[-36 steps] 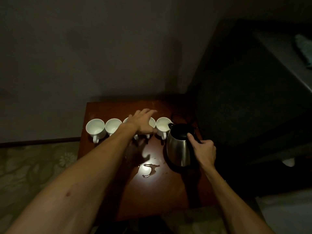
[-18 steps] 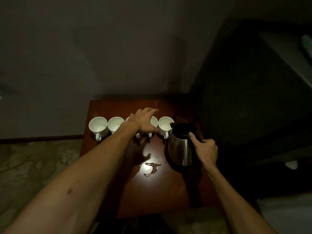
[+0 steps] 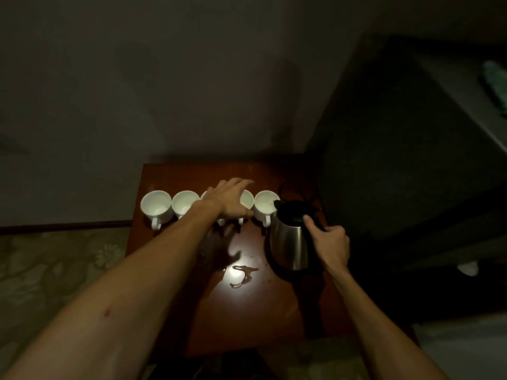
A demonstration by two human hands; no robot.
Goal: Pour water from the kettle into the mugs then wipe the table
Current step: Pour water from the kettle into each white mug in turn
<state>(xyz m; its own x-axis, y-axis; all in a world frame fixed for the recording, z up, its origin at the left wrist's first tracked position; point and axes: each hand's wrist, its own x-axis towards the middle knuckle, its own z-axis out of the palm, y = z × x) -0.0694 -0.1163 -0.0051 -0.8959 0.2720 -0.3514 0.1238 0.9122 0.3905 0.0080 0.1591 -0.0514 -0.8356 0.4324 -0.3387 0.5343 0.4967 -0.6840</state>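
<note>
On table: right hand grips kettle; left hand over mugs.

The kettle is shiny metal with a black top — the table is smooth, glossy brown wood.

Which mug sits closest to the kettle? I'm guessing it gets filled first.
The rightmost mug in the row of five: the kettle spout overlaps its rim. The right hand grips the kettle handle; the other four stand further left.
</note>
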